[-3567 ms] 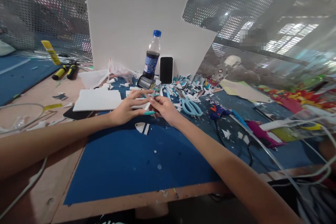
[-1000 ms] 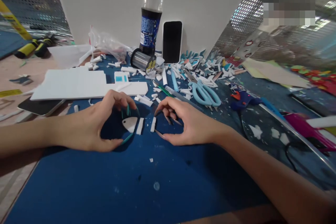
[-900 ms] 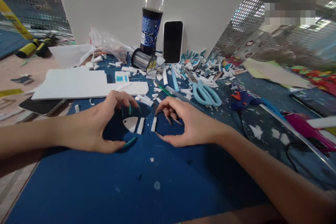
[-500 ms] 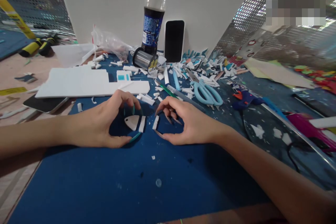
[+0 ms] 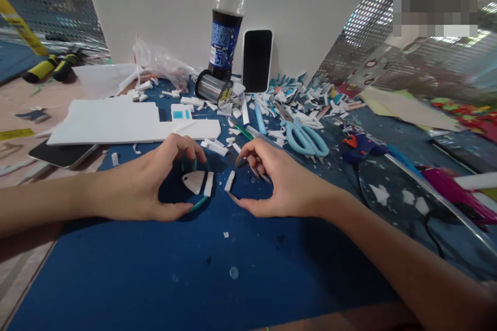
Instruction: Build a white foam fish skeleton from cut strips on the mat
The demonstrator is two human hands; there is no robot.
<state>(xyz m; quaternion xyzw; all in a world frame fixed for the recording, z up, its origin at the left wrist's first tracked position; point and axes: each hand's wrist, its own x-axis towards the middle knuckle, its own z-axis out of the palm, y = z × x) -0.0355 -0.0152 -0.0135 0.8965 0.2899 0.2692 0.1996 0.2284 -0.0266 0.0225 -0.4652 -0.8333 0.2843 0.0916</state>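
Observation:
A small white pointed piece (image 5: 193, 182) with a dark dot near its tip, shaped like a fish head, lies on the blue mat (image 5: 163, 269). Beside its wide end is a narrow white strip (image 5: 208, 184). My left hand (image 5: 166, 178) arches around both, thumb and fingers apart, nails close to the strip's two ends. Further right lies a second white strip (image 5: 230, 181), a gap away from the first. My right hand (image 5: 267, 178) curves around its right side, thumb nail by the lower end and forefinger just off the upper end.
Behind my hands are light-blue scissors (image 5: 305, 137), a white foam board (image 5: 116, 121), a wire spool (image 5: 213, 88), a cola bottle (image 5: 225, 36), a phone (image 5: 257, 61) and heaped scraps. At right lies a blue glue gun (image 5: 361, 146). A co-worker's arm (image 5: 373, 67) shows behind.
My right forefinger has shifted slightly right, off the upper end of the second strip. My left hand and the white pieces look nearly unchanged; the whole view has shifted a little.

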